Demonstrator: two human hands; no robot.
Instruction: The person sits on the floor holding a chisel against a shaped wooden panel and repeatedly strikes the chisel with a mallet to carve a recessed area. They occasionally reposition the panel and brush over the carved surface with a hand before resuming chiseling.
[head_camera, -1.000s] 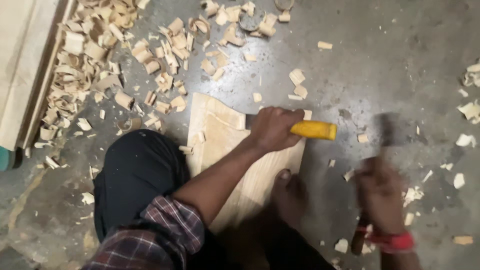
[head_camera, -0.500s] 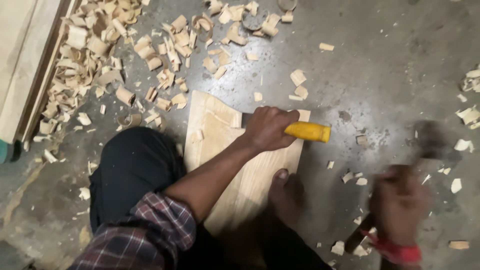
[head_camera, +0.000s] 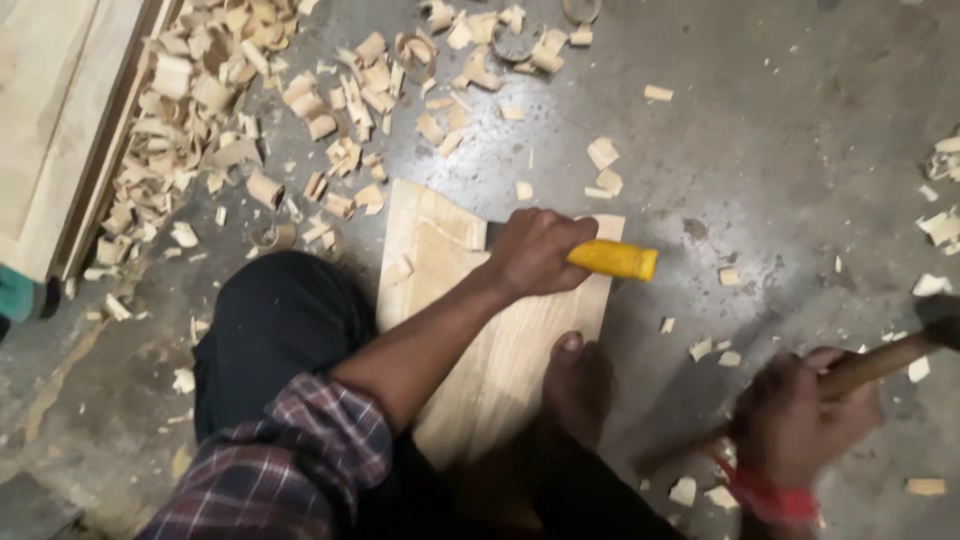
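Plaid sleeve (head_camera: 275, 465) nearest, low at left, black trouser knee (head_camera: 275, 320) just beyond. Blurred right hand (head_camera: 800, 420) low at right, red band (head_camera: 765, 495) at the wrist, clenched around a wooden hammer handle (head_camera: 870, 365) slanting up to the right edge; dark head hard to make out at the frame edge. Bare foot (head_camera: 578, 385) pressing on the near end of a pale wooden board (head_camera: 500, 350) flat on the grey concrete floor (head_camera: 780, 150). Farther up the board, left hand (head_camera: 535, 250) wrapped tight around a chisel (head_camera: 612, 259), yellow handle jutting out rightward past the fist and over the board's right edge, blade hidden under the fingers. Hammer well apart from that yellow end, lower and to the right. Beyond the board, wood chips and curled shavings (head_camera: 250, 90) heaped thickly toward the upper left, thinner toward the top centre. Farthest left, a pale wooden panel (head_camera: 45, 120) along the edge.
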